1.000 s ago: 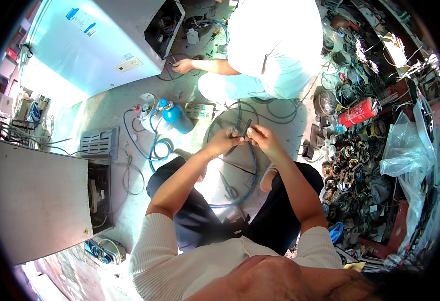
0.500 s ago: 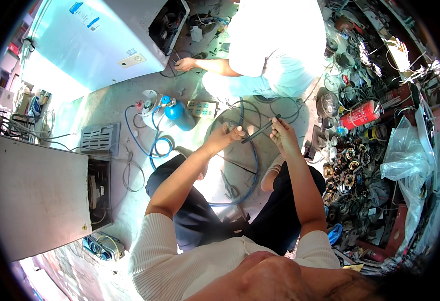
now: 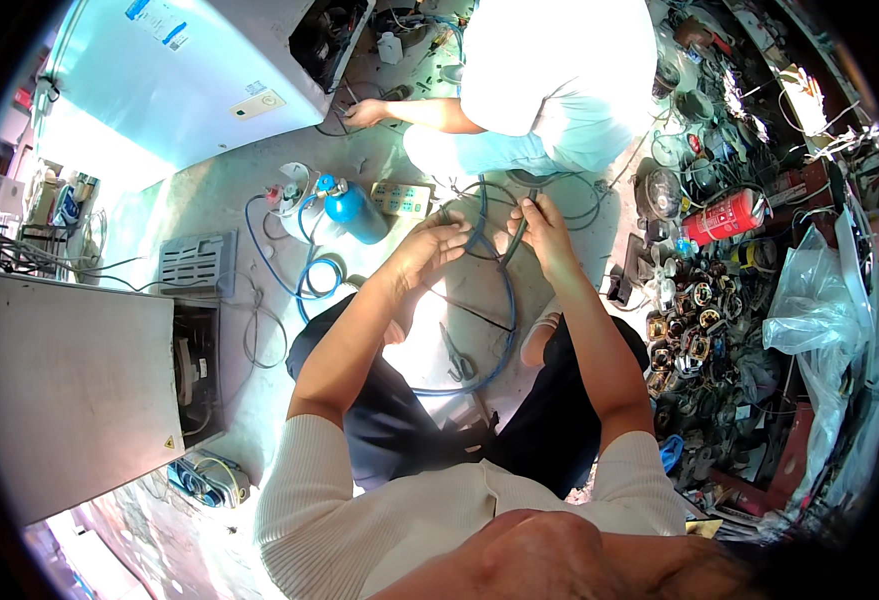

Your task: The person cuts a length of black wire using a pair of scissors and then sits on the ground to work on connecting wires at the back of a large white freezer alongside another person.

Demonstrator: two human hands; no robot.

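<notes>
My right hand (image 3: 544,238) is closed on a short dark tube (image 3: 517,242), which slants down from the fingertips toward the floor. Across a small gap on the left is my left hand (image 3: 431,248), its fingers loosely stretched and apart, with nothing visible in them. Below the hands, a blue hose (image 3: 511,320) curves over the concrete floor. Inside its loop, between my feet, lie dark-handled scissors (image 3: 461,366). A thin dark rod (image 3: 469,308) lies nearby on the floor.
Ahead, a co-worker in white (image 3: 559,80) reaches toward a white appliance (image 3: 179,90). A blue gas cylinder (image 3: 359,215) and a power strip (image 3: 402,199) stand left of centre. Motor parts (image 3: 687,330) and a red fire extinguisher (image 3: 724,218) crowd the right. Another appliance cabinet (image 3: 74,380) is at left.
My left hand has come away from the tube's lower end, its fingers loosening. My right hand has shifted slightly left and up, and the tube has swung steeper.
</notes>
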